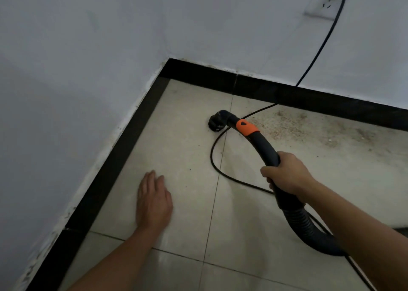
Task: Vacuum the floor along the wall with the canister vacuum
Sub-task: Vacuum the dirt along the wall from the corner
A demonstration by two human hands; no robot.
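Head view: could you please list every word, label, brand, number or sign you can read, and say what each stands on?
No text can be read in this view.
On the orange collar of the vacuum handle: one small dark mark, too blurred to read as a letter or sign.
On the wall socket: only slots, no print visible.
On the nozzle: dark and blurred, no label to make out.

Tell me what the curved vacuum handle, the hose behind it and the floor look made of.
Curved vacuum handle: rigid black plastic, matte, holding its bend; its orange collar looks like smooth moulded plastic. Hose: flexible ribbed plastic, probably, judging by the close ridges and the loop it makes. Floor: pale glazed ceramic tile, most likely, with straight grout lines and a faint sheen.
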